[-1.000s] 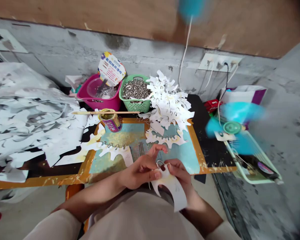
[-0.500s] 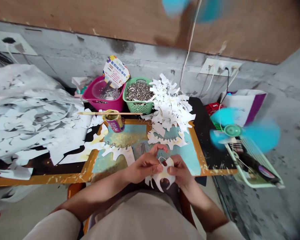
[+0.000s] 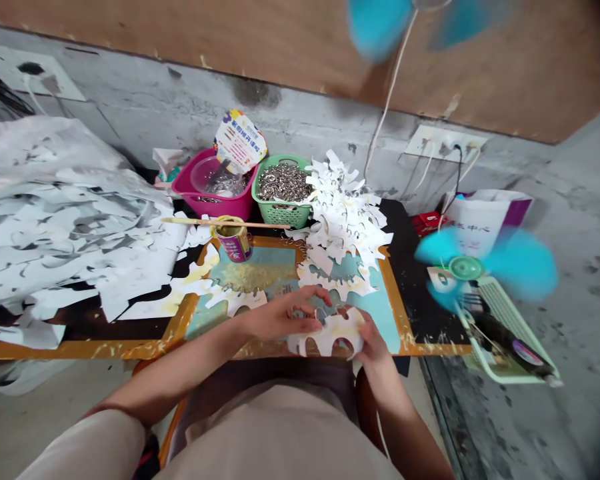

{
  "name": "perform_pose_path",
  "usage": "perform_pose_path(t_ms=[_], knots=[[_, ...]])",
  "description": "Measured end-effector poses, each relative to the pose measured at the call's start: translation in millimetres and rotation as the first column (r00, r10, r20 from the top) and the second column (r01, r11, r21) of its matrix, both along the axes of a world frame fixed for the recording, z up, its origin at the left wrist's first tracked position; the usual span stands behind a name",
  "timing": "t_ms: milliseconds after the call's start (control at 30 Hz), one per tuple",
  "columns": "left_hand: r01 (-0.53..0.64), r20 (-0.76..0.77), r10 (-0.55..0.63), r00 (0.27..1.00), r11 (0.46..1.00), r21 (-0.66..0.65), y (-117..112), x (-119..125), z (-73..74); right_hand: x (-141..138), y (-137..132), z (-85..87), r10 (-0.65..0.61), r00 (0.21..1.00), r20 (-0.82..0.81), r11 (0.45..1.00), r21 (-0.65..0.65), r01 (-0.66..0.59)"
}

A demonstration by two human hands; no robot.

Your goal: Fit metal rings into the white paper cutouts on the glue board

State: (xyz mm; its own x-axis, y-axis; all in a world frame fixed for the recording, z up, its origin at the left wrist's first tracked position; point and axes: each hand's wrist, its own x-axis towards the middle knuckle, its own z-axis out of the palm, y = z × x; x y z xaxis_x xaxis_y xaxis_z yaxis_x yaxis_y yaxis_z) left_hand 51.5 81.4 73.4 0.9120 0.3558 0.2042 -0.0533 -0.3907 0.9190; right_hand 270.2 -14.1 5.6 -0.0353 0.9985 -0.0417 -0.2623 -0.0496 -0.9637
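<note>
A white cut-out piece (image 3: 330, 335) with scalloped edges and yellowish smears is at the table's front edge. My right hand (image 3: 373, 339) grips its right end. At the other end, my left hand (image 3: 277, 315) has its thumb against the piece and its index finger arched above it. Thin metal rings (image 3: 320, 313) stand along the upper edge, close to my left fingertips. Just beyond lie more white cut-outs with rings, one at left (image 3: 237, 297) and one at right (image 3: 337, 283), on the light-blue mat (image 3: 275, 260).
A stick (image 3: 225, 223) rests across an open purple can (image 3: 235, 243). Behind stand a pink basket (image 3: 215, 203) and a green basket (image 3: 284, 213) of metal rings. White cut-outs heap at left (image 3: 80, 247) and back right (image 3: 347, 220). A blue fan (image 3: 465, 268) spins at right.
The white cut-out has turned from upright to lying sideways and moved slightly up and right. My left fingers have opened from a pinch at its ring.
</note>
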Motion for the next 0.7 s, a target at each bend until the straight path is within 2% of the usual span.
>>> perform_pose_path(t_ms=[67, 133, 200, 267, 300, 367, 467, 500, 633, 700], knots=[[-0.03, -0.02, 0.03, 0.999, 0.999, 0.025, -0.5, -1.7, 1.5, 16.7, 5.0, 11.2, -0.002, 0.997, 0.079, 0.993, 0.122, -0.008], [-0.045, -0.03, 0.047, 0.998, 0.997, 0.066, -0.3, -3.2, 6.3, 30.7, 12.1, 32.7, -0.055, 0.958, 0.282, 0.967, 0.255, -0.02], [-0.059, -0.032, 0.065, 0.997, 0.987, 0.149, 0.1, -3.1, 13.5, 36.0, 21.0, 59.6, -0.04, 0.807, 0.59, 0.931, 0.315, -0.183], [-0.059, -0.04, 0.071, 0.997, 0.967, 0.247, -0.3, -1.7, 20.9, 31.6, 30.7, 84.4, 0.055, 0.659, 0.75, 0.852, 0.309, -0.423], [-0.055, -0.055, 0.074, 0.996, 0.957, 0.284, -1.1, -1.0, 24.1, 27.1, 35.5, 94.2, 0.081, 0.611, 0.788, 0.819, 0.296, -0.491], [-0.047, -0.094, 0.082, 0.992, 0.944, 0.326, -4.0, -0.6, 28.6, 17.8, 44.0, 106.6, 0.167, 0.55, 0.818, 0.769, 0.241, -0.593], [-0.045, -0.128, 0.091, 0.988, 0.946, 0.322, -10.6, -3.6, 30.8, 10.4, 52.0, 110.1, 0.31, 0.493, 0.813, 0.694, 0.161, -0.702], [-0.056, -0.126, 0.099, 0.987, 0.949, 0.31, -12.6, -5.4, 30.9, 9.9, 53.6, 109.0, 0.342, 0.489, 0.803, 0.681, 0.147, -0.718], [-0.105, -0.125, 0.137, 0.983, 0.967, 0.23, -14.9, -12.1, 33.2, 10.0, 58.1, 105.9, 0.427, 0.499, 0.754, 0.696, 0.078, -0.713], [-0.097, -0.134, 0.122, 0.983, 0.979, 0.181, -13.6, -13.8, 35.9, 8.1, 59.7, 109.0, 0.497, 0.475, 0.726, 0.653, 0.048, -0.756]])
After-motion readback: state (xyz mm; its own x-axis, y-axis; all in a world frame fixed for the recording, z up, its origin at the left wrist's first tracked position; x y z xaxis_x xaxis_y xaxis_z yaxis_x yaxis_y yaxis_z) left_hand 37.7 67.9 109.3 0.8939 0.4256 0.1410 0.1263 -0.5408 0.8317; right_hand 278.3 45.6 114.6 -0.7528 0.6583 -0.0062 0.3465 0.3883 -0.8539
